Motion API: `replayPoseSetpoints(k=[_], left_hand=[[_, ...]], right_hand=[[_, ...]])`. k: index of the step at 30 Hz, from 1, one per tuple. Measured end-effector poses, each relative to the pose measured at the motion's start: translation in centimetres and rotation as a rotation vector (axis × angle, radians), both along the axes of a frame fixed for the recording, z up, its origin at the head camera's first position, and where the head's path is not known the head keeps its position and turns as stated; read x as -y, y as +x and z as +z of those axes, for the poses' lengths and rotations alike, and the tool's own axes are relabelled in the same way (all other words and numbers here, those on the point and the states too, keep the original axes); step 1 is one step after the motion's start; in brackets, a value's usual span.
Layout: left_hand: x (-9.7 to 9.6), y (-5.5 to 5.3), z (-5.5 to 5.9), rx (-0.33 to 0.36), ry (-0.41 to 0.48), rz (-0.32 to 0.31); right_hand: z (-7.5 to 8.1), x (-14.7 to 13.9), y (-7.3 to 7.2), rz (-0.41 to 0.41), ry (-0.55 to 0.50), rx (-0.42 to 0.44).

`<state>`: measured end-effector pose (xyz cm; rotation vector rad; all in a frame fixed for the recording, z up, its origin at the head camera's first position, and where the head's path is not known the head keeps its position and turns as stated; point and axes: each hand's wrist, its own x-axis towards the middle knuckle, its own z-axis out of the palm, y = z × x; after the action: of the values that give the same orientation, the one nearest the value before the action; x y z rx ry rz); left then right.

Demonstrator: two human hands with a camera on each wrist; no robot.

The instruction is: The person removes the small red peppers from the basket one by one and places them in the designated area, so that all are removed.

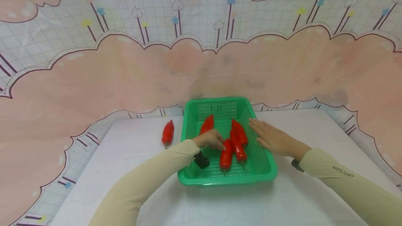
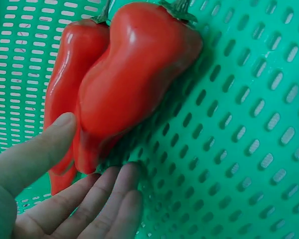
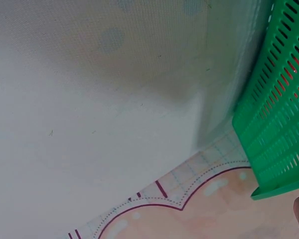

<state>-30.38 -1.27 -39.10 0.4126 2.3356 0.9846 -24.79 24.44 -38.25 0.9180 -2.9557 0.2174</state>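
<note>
My left hand [image 1: 211,139] reaches down into a green plastic basket [image 1: 186,128]. Its thumb lies at the narrow tip of a red pepper [image 1: 226,158], and its loosely extended fingers are below that tip in the left wrist view, where the pepper [image 2: 134,74] is large. Two more red peppers [image 1: 237,147] lie just right of it in the basket. Another red pepper [image 1: 207,124] is partly hidden behind the left hand. My right hand [image 1: 274,138] rests flat at the basket's right rim with straight fingers; only a fingertip shows in the right wrist view.
Left of the basket, a single red pepper [image 1: 168,133] lies on the white table [image 1: 150,170]. A patterned cloth [image 1: 188,69] with pink cloud shapes hangs behind the table. Dark wrist cameras are worn on both wrists.
</note>
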Motion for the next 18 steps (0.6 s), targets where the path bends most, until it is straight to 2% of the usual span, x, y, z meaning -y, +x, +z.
replayPoseSetpoints(k=[10,18], left_hand=[[-0.39,0.37,-0.51,-0.01,-0.014,0.012],[-0.59,0.48,-0.6,-0.025,-0.051,-0.05]], right_hand=[[-0.13,0.04,-0.04,0.011,-0.012,-0.024],[-0.27,-0.1,-0.1,0.009,0.001,-0.039]])
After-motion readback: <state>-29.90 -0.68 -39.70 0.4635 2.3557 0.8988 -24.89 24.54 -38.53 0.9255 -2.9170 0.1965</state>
